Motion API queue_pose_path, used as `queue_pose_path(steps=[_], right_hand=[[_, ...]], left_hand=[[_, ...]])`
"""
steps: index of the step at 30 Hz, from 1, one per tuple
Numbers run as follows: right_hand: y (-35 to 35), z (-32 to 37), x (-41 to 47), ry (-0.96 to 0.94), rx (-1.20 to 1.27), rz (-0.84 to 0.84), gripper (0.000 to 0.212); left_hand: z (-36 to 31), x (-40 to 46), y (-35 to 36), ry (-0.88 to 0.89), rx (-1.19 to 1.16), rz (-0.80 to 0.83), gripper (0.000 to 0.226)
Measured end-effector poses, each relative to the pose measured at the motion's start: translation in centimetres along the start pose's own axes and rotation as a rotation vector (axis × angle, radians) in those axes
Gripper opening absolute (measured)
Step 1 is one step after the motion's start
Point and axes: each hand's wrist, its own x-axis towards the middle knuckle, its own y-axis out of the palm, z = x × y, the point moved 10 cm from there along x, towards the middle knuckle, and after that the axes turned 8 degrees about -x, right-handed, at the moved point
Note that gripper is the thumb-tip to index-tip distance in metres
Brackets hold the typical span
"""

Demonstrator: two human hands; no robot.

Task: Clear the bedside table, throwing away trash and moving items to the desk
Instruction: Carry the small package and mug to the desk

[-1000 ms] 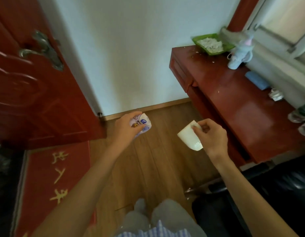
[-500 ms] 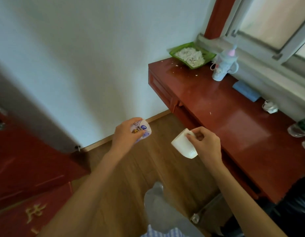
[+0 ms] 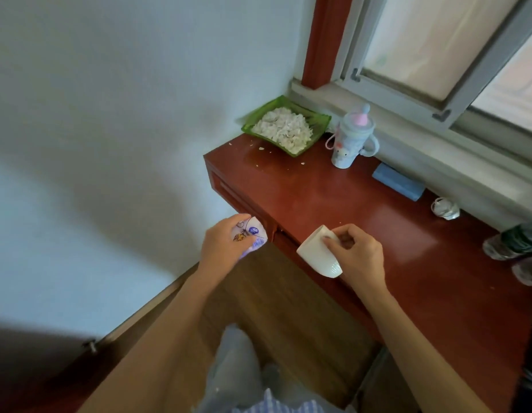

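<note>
My left hand (image 3: 221,242) grips a small white and purple printed packet (image 3: 253,235), held in the air just left of the desk's front corner. My right hand (image 3: 355,253) holds a white cup (image 3: 317,253) by its rim, tilted on its side over the front edge of the red wooden desk (image 3: 333,201). Both forearms reach forward from the bottom of the view.
On the desk stand a green tray of white scraps (image 3: 285,125), a pale sippy cup with a pink spout (image 3: 352,137), a blue block (image 3: 397,181), a crumpled wrapper (image 3: 445,207) and plastic bottles (image 3: 515,242) at the right edge. A window runs behind it. Wood floor lies below.
The view has swung right and up, away from the red door, and the desk is closer. Both hands have come up to the desk's front edge with the same things in them.
</note>
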Motion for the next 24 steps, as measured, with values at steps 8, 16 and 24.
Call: queue_pose_path(steps=[8,16,24], right_hand=[[1.1,-1.6,7.4,0.203,-0.011,-0.146,0.008],[1.3,-2.7,12.0,0.399,-0.027,-0.292,0.008],[0.9,-5.9,12.7,0.547,-0.011,-0.354,0.005]], left_hand=[[-0.7,13.6,4.2,0.080,-0.031,0.218,0.045],[-1.3,22.6,9.3,0.140,0.014,0.425,0.042],[0.1,25.9,17.5,0.079,0.022,0.570,0.041]])
